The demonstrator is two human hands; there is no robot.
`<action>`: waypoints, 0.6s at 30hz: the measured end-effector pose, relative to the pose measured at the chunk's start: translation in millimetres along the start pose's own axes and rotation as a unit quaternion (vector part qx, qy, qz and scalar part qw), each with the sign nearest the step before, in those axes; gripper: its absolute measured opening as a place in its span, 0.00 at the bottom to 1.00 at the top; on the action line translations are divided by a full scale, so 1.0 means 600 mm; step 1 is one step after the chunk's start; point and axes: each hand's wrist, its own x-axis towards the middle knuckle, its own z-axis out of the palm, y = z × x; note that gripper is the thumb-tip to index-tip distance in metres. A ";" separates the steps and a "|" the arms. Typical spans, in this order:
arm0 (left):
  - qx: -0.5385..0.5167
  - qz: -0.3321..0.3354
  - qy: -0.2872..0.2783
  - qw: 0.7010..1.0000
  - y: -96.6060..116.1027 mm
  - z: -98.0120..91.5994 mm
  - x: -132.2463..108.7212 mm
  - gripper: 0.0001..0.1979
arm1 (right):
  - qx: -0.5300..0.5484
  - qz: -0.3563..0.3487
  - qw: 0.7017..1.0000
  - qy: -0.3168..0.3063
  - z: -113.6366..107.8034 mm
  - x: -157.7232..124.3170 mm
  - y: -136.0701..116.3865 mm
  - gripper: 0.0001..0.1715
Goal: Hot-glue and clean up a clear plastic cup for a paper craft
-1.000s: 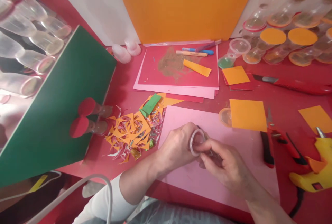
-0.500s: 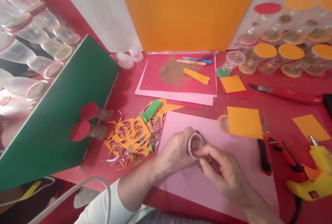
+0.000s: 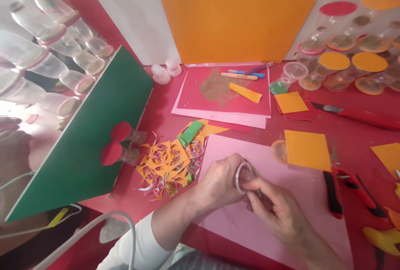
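A small clear plastic cup (image 3: 245,173) is held over a pink sheet (image 3: 250,236), its round mouth tilted toward me. My left hand (image 3: 221,180) is closed around the cup's far side, its fingers mostly hidden behind. With thumb and fingers closed at the rim, my right hand (image 3: 278,209) grips the cup's near edge, one fingertip reaching inside the mouth. An orange square of paper (image 3: 308,150) lies right of the hands, partly over a clear round piece (image 3: 279,151). Orange paper offcuts and shreds (image 3: 167,159) are heaped to the left.
Scissors (image 3: 333,195), a red cutter (image 3: 359,116) and a yellow glue gun (image 3: 381,238) lie at right. Joined clear cups with orange tops (image 3: 368,61) stand behind them. A green board (image 3: 93,136) slants at left; another person's hand (image 3: 15,153) shows beyond. Markers (image 3: 239,76) lie on stacked sheets.
The view has turned slightly left, so the table and my hands appear shifted right. Both hands keep hold of the cup, nearly unchanged. A person's hand has appeared at the far left.
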 end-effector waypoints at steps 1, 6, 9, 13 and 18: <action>0.004 -0.005 -0.011 1.000 0.002 -0.001 0.000 0.11 | -0.005 -0.006 1.000 0.002 -0.001 0.000 -0.001 0.08; 0.016 -0.050 -0.064 0.997 0.013 -0.005 0.003 0.11 | -0.032 -0.036 0.999 0.009 -0.008 -0.003 -0.004 0.08; 0.007 -0.047 -0.060 0.997 0.016 -0.006 0.004 0.10 | -0.039 -0.031 0.999 -0.008 -0.009 -0.007 -0.002 0.08; -0.025 -0.032 -0.068 0.997 0.015 -0.005 0.003 0.06 | -0.011 -0.031 0.999 0.013 -0.004 -0.011 0.005 0.09; -0.044 -0.011 -0.055 0.997 0.010 -0.004 0.004 0.05 | 0.020 -0.027 0.999 0.006 -0.002 -0.008 0.007 0.09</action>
